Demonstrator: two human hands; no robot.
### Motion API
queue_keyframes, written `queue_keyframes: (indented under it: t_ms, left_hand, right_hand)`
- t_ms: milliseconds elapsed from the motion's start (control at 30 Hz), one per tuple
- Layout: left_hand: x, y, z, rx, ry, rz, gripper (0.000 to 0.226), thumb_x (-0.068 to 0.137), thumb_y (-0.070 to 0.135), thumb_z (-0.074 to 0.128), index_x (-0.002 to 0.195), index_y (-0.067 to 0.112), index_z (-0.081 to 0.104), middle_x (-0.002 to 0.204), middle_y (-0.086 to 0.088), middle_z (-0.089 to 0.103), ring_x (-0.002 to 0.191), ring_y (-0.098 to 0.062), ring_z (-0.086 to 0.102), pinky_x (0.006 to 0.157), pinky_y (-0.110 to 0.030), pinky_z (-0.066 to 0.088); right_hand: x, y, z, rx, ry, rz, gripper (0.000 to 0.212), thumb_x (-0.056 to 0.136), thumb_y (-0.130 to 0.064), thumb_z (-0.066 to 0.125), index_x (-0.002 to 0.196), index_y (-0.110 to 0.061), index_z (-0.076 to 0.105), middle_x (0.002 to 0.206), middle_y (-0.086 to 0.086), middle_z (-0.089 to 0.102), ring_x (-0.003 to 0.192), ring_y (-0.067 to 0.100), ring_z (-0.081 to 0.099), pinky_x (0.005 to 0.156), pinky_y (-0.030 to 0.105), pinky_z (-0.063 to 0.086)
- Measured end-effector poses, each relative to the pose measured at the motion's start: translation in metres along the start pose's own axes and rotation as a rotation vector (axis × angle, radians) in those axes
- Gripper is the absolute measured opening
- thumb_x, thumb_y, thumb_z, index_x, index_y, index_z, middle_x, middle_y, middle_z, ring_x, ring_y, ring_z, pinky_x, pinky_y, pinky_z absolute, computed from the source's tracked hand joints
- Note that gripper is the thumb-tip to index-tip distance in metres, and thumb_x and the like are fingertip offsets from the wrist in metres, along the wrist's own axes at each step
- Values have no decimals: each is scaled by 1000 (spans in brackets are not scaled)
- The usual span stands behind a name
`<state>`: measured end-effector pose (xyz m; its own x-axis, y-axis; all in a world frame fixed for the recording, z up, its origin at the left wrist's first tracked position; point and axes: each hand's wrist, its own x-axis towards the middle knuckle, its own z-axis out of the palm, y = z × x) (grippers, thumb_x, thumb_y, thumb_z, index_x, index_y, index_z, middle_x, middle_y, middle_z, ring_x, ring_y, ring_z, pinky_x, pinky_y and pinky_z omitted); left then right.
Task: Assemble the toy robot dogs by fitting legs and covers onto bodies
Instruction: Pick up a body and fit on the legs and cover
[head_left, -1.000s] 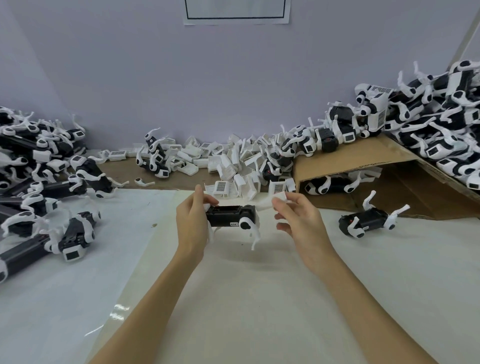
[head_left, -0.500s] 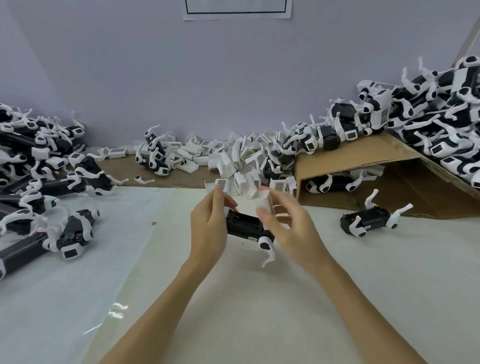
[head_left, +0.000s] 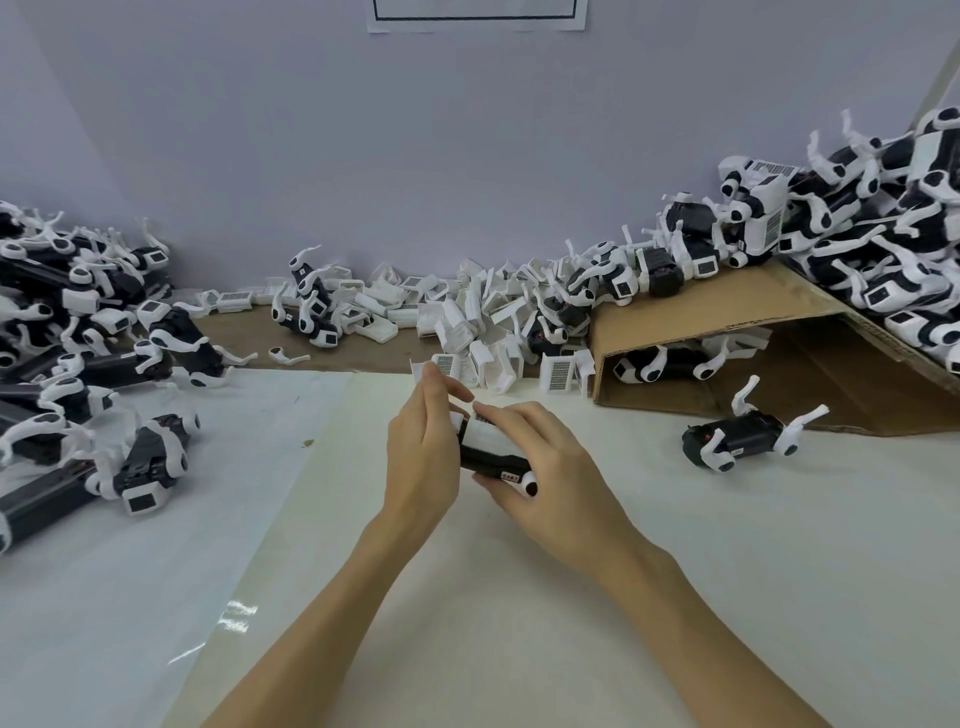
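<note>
Both hands hold one toy dog over the middle of the table. Its black body (head_left: 491, 461) runs between my palms, with a white cover (head_left: 483, 431) lying on top of it. My left hand (head_left: 423, 447) grips the left end of the body. My right hand (head_left: 550, 467) wraps the right end, fingers over the cover and thumb under the body. One white leg joint (head_left: 530, 486) shows below my right thumb; the other legs are hidden.
A heap of loose white covers (head_left: 467, 317) lies at the back centre. Dogs are piled at left (head_left: 78, 353) and on a tilted cardboard sheet (head_left: 727, 312) at right. One legged black body (head_left: 748, 436) lies alone, right of my hands.
My right hand brought the white cover from the right onto the black body and closed over it. The body tilted and moved right and nearer to me.
</note>
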<state>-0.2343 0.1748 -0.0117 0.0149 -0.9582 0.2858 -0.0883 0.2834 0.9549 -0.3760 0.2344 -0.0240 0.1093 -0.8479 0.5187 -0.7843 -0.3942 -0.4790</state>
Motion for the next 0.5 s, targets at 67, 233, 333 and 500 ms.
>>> queue_keyframes:
  t_ms: [67, 233, 333, 500]
  left_hand:
    - [1, 0, -1, -6, -12, -22, 65, 102, 74, 20, 85, 33, 68, 78, -12, 71, 77, -26, 71, 76, -51, 57]
    - [3, 1, -3, -15, -66, -59, 65, 98, 79, 20, 86, 37, 68, 80, -9, 72, 80, -28, 72, 79, -55, 58]
    - [8, 3, -8, -49, -219, -57, 65, 92, 85, 24, 104, 39, 68, 96, -1, 73, 90, -22, 74, 85, -49, 59]
    - [9, 3, -15, 66, -509, 11, 54, 87, 77, 54, 131, 44, 54, 104, 6, 74, 97, -12, 71, 83, -26, 54]
  right_hand:
    - [0, -2, 4, -108, 43, -47, 63, 92, -19, 79, 150, -20, 55, 129, -1, 58, 109, 23, 59, 97, 39, 50]
    - [2, -3, 8, -230, 96, -53, 68, 82, -12, 86, 144, -20, 59, 127, -4, 66, 114, 20, 61, 96, 38, 51]
    - [2, 1, 3, -216, 149, -18, 64, 82, -16, 88, 141, -20, 63, 127, -4, 71, 115, 17, 62, 99, 35, 50]
    - [2, 16, -13, -167, 168, 108, 60, 88, -32, 84, 143, -24, 61, 126, -7, 73, 111, 26, 62, 97, 34, 50]
